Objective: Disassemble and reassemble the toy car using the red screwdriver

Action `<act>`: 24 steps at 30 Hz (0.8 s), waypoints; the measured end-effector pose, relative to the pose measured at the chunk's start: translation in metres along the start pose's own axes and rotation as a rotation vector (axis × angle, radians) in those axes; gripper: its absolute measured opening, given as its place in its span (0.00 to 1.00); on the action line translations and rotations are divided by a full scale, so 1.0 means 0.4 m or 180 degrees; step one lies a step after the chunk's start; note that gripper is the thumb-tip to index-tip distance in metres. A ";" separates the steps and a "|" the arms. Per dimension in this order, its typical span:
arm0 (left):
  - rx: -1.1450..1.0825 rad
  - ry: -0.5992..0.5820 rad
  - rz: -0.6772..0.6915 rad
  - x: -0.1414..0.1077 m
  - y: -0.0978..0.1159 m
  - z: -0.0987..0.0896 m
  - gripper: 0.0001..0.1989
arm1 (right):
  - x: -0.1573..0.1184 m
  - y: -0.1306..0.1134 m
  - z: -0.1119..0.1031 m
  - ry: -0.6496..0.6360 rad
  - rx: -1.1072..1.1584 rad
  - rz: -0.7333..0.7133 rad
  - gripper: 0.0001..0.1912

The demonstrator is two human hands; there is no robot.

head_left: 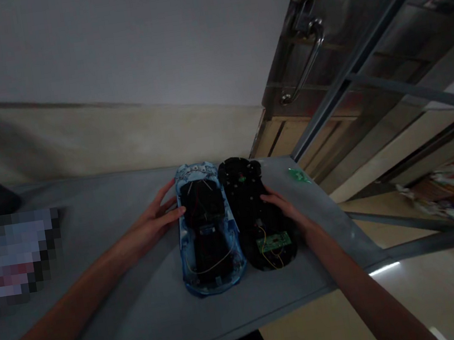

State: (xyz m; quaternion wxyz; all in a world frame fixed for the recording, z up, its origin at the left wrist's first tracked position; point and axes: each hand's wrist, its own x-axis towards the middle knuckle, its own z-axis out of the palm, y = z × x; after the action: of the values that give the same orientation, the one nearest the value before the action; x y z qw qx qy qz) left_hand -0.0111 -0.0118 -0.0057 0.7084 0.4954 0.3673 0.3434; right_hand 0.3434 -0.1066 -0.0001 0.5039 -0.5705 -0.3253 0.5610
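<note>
A blue toy car body shell, its dark inside facing up with a thin pale wire, lies on the grey table. Directly to its right is a black car chassis carrying a green circuit board and yellow wires. My left hand is at the shell's left side, thumb on its edge and the fingers apart. On the chassis's right edge rests my right hand, fingers over the rim and the rest of the hand beside it.
A small green packet lies on the table at the right. Metal frame bars rise past the table's right end. A wall borders the back, and a blurred-out item lies at the left.
</note>
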 end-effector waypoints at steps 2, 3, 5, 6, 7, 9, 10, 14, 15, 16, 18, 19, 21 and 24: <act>-0.0013 0.0023 -0.0001 0.000 -0.001 0.000 0.55 | 0.001 0.000 0.000 -0.0012 -0.0015 0.0002 0.25; -0.0022 0.0032 -0.0012 -0.001 -0.001 0.001 0.55 | 0.002 0.000 0.000 -0.0007 -0.0023 0.0015 0.25; -0.0034 0.0040 -0.0033 -0.002 0.001 0.003 0.55 | 0.006 0.002 -0.002 -0.0001 -0.0047 0.0025 0.24; -0.0032 0.0039 -0.0041 -0.002 0.002 0.003 0.54 | 0.009 0.003 -0.003 -0.0002 -0.0057 0.0005 0.24; -0.0028 0.0032 -0.0050 -0.002 0.003 0.003 0.54 | 0.011 0.004 -0.004 -0.0011 -0.0062 -0.0022 0.24; -0.0028 0.0048 -0.0049 -0.003 0.005 0.004 0.54 | 0.014 0.004 -0.007 -0.0055 -0.0061 -0.0058 0.25; -0.0031 0.0059 -0.0040 -0.004 0.007 0.005 0.54 | 0.015 0.005 -0.008 -0.0076 -0.0059 -0.0063 0.26; -0.0047 0.0073 -0.0007 -0.010 0.020 0.017 0.53 | 0.014 0.006 -0.010 -0.0096 -0.0072 -0.0066 0.27; -0.0041 0.0083 -0.0004 -0.012 0.024 0.020 0.53 | 0.013 0.007 -0.010 -0.0094 -0.0075 -0.0068 0.26; -0.0036 0.0097 -0.0005 -0.014 0.027 0.023 0.52 | 0.013 0.007 -0.009 -0.0087 -0.0073 -0.0065 0.26; -0.0036 0.0128 -0.0013 -0.015 0.030 0.028 0.52 | 0.012 0.007 -0.008 -0.0052 -0.0053 -0.0062 0.26; -0.0042 0.0148 -0.0023 -0.015 0.031 0.030 0.52 | 0.012 0.007 -0.008 -0.0042 -0.0043 -0.0057 0.26; -0.0050 0.0206 -0.0038 -0.014 0.031 0.032 0.53 | 0.011 0.005 -0.006 -0.0056 -0.0032 -0.0077 0.27; -0.0037 0.0271 -0.0034 -0.014 0.032 0.034 0.52 | 0.008 0.001 -0.003 -0.0155 -0.0074 -0.0107 0.30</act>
State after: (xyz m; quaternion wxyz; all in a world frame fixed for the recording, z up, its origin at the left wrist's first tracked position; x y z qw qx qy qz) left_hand -0.0039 -0.0192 0.0108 0.6968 0.4742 0.3978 0.3624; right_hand 0.3451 -0.1040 -0.0018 0.4985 -0.5570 -0.3535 0.5624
